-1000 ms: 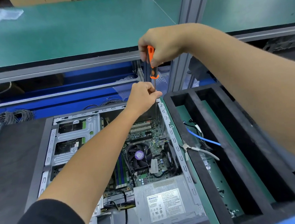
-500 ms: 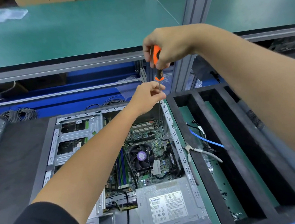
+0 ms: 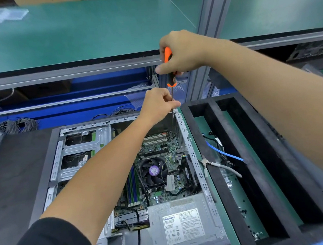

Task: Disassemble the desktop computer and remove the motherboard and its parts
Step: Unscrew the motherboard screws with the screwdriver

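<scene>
Right hand (image 3: 182, 52) grips the orange screwdriver (image 3: 169, 67) upright — left hand (image 3: 158, 105) pinches its shaft above the open computer case (image 3: 193, 154).

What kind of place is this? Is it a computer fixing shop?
Probably a workshop bench for taking computers apart. An opened computer case lies on a green work mat, a foam sorting tray sits beside it, and the right hand holds a screwdriver.

The screwdriver (image 3: 169, 69) tip is too thin to make out inside the case (image 3: 195, 158), and the left forearm hides the motherboard (image 3: 159, 151) toward nine o'clock.
</scene>
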`<state>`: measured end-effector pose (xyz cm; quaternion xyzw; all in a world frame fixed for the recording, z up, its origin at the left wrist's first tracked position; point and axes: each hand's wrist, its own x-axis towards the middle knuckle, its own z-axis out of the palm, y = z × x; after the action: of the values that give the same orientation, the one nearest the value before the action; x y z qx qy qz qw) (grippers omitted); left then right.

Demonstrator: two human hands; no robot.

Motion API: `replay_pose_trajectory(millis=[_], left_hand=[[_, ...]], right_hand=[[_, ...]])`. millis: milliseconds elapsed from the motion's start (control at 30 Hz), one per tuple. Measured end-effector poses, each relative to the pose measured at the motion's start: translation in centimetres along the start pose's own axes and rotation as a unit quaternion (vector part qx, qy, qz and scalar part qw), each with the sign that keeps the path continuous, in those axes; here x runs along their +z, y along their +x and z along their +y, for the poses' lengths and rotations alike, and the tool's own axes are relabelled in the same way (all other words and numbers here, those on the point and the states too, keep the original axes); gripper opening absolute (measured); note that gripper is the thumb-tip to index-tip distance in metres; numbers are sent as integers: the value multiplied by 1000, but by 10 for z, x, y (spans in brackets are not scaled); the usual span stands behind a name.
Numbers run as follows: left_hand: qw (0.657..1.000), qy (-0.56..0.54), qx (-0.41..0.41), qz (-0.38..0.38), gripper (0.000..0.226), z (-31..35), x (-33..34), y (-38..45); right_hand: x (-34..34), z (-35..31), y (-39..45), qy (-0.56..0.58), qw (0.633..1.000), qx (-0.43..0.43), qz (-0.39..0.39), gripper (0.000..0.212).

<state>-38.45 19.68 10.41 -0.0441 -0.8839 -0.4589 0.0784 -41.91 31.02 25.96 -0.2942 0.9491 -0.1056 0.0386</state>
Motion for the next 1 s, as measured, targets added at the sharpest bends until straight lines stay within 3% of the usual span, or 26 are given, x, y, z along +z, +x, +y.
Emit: replay_pose_trajectory(millis=[100, 167, 233, 267, 333, 433, 667, 800, 900, 1000], left_hand=[[1000, -7, 3, -6, 41, 1, 1, 0], [1000, -2, 7, -18, 36, 1, -1, 0], [999, -4, 9, -52, 22, 2, -4, -1], [997, -24, 7, -78, 12, 2, -5, -2], [991, -66, 2, -116, 15, 1, -7, -5], [992, -82, 3, -95, 15, 2, -7, -8], [1000, 7, 11, -16, 18, 2, -2, -4], [1000, 15, 18, 7, 30, -1, -5, -4], [999, 19, 28, -7, 26, -3, -8, -3], [997, -17, 29, -75, 14, 0, -11, -6]], right_hand=[[3, -2, 0, -5, 1000, 22, 1, 40], [1, -2, 0, -4, 1000, 27, -12, 33], [-4, -2, -1, 7, 999, 22, -31, 21], [-6, -1, -2, 12, 999, 19, -39, 22], [-11, 2, -4, 39, 997, 12, -62, 30], [-12, 1, -7, 84, 993, 2, -85, 30], [0, -5, 1, -60, 998, 12, 3, 38], [1, -4, -2, 19, 1000, 7, 8, 24], [2, -4, -4, 58, 998, 10, -15, 25], [-1, -3, -4, 99, 994, 15, -46, 23]])
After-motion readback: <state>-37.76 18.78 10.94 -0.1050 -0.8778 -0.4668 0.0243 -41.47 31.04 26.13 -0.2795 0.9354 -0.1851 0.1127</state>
